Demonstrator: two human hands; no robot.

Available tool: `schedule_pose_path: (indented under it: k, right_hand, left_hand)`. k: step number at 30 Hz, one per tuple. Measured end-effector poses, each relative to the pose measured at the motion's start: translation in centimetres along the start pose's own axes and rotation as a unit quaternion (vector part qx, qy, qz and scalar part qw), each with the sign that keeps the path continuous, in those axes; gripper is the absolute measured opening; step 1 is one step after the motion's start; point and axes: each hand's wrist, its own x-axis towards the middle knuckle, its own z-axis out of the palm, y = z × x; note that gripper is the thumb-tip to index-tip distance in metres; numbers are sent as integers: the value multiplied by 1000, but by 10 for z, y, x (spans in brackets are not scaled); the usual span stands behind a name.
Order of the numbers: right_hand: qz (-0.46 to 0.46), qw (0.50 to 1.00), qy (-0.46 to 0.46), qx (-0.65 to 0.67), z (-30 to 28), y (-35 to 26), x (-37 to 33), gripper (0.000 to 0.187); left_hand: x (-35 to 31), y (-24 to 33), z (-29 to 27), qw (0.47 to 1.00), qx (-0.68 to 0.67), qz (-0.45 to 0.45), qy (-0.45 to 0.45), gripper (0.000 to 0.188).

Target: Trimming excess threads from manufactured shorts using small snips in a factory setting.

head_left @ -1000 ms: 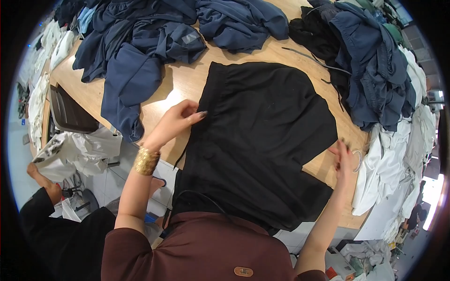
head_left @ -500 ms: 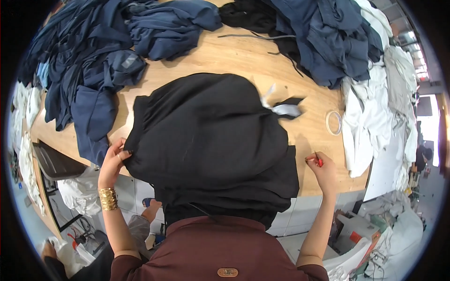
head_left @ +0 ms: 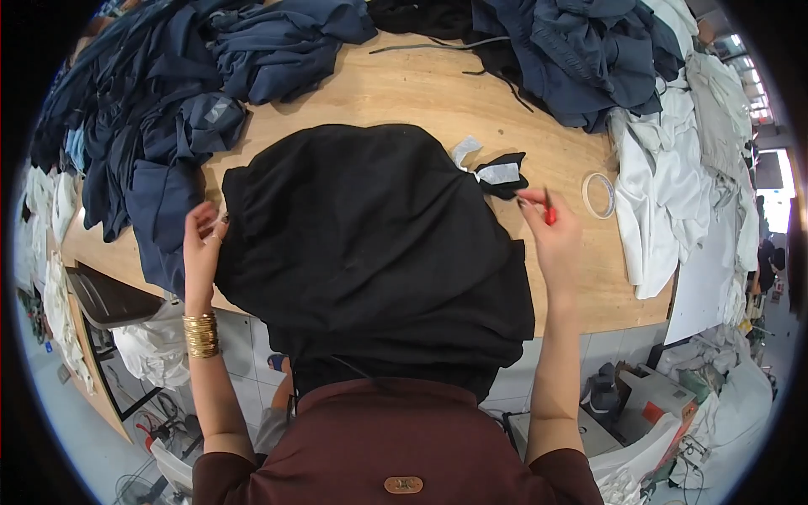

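A black garment (head_left: 362, 227) lies bunched across the table in front of me, its gathered edge on the left and its near folds hanging toward my body. At that gathered edge is my left hand (head_left: 203, 240), slightly blurred, fingers apart and thumb close to the cloth. White labels and a small black flap (head_left: 503, 173) stick out from the garment's upper right side. Just below the flap, my right hand (head_left: 551, 231) is closed around a small red-handled tool (head_left: 551, 215); its exact kind is mostly hidden by the fingers.
Navy garments (head_left: 160, 126) are heaped at the far left, with more navy clothing (head_left: 572, 59) at the far right. A roll of tape (head_left: 598, 195) rests on the wooden table (head_left: 404, 84) beside white cloth (head_left: 665, 202). A dark tray-like bin (head_left: 114, 295) stands at the left edge.
My right hand has moved away from me, up to the labels, with the red tool in it. My left hand has loosened from the garment's edge and shifted slightly farther up.
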Motion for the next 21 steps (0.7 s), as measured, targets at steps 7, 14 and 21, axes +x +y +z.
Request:
schedule_pose_path:
  k: [7,14,21]
  right_hand:
    - [-41,973,-142,-175,48,15,41,35]
    - [-156,980,-92,79,37,-32,-18,22]
    - [-81,988,3,132,29,-40,-47,11]
  left_hand:
    - [-17,109,113,978,-34,189,-86,18]
    - [-27,122,187,916,-152,196,-314,60]
    - [-46,118,194,946,-110,191,-235,27]
